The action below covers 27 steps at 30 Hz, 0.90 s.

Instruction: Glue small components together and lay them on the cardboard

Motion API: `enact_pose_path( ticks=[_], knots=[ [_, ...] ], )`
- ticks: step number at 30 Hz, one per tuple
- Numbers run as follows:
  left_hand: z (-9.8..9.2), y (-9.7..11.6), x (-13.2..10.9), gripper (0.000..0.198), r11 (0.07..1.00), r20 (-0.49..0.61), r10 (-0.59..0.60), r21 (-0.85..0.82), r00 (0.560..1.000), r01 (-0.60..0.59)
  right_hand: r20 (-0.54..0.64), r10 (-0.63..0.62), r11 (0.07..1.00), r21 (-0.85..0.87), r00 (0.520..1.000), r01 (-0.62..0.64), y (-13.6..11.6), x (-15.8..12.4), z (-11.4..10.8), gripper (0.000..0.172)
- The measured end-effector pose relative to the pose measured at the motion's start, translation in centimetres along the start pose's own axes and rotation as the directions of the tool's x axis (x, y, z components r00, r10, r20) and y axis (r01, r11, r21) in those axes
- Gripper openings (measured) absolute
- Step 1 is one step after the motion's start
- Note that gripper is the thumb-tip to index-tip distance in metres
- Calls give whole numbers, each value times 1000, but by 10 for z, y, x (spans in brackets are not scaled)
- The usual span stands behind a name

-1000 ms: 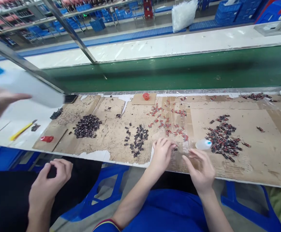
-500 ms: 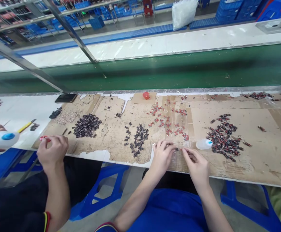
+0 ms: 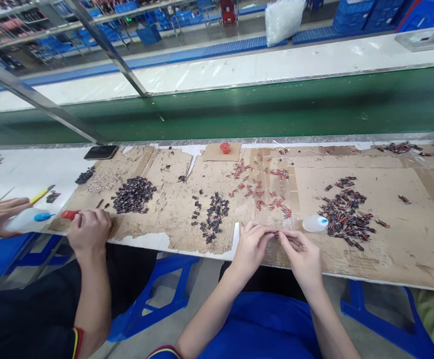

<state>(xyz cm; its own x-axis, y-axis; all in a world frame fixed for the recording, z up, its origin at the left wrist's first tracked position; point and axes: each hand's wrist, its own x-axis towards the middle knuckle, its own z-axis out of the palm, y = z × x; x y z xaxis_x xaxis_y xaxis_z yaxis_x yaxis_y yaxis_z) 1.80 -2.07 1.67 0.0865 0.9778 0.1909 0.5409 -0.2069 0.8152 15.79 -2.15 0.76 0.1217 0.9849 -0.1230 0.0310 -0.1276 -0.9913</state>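
Near the front edge of the cardboard, my left hand (image 3: 252,245) pinches a small black part, mostly hidden by the fingers. The fingertips of my right hand (image 3: 302,253) are closed on a small red part (image 3: 277,233) that meets the black one. Small red parts with thin metal legs (image 3: 258,192) lie scattered beyond my hands. Left of them sits a pile of small black parts (image 3: 216,214). To the right is a heap of red-and-black pieces (image 3: 347,214), with a white squeeze bottle (image 3: 314,223) with a blue tip lying beside it.
At left, a co-worker's hands hold another blue-tipped bottle (image 3: 28,220) and a red object (image 3: 69,214). A dark pile (image 3: 133,194), a phone (image 3: 101,152) and a red cup (image 3: 225,148) lie on the bench. A green belt (image 3: 239,115) runs behind it.
My hands have come closer, and the red part now meets the black one. The co-worker's bottle has tipped and moved right, close to the red object.
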Motion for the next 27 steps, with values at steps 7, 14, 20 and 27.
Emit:
enact_pose_path(
  ticks=[7, 14, 20, 27],
  knots=[
    [-2, 8, 0, 12, 971, 9, -103, -216, 995, 102, 28, -154, 983, -95, 988, 156, 2, -2, -5, 27],
    [1, 12, -3, 10, 908, 40, -273, -320, 961, 272, 157, -291, 925, -205, 944, 320, 1, 1, -13, 17],
    [9, 21, -6, 8, 835, 186, -277, -440, 943, 332, 189, -334, 885, -276, 924, 376, -5, -4, -35, 17],
    [-7, 17, 14, 27, 938, 45, -86, -334, 995, 96, -90, -578, 754, -440, 811, 488, -10, 0, -78, 6]
  ],
)
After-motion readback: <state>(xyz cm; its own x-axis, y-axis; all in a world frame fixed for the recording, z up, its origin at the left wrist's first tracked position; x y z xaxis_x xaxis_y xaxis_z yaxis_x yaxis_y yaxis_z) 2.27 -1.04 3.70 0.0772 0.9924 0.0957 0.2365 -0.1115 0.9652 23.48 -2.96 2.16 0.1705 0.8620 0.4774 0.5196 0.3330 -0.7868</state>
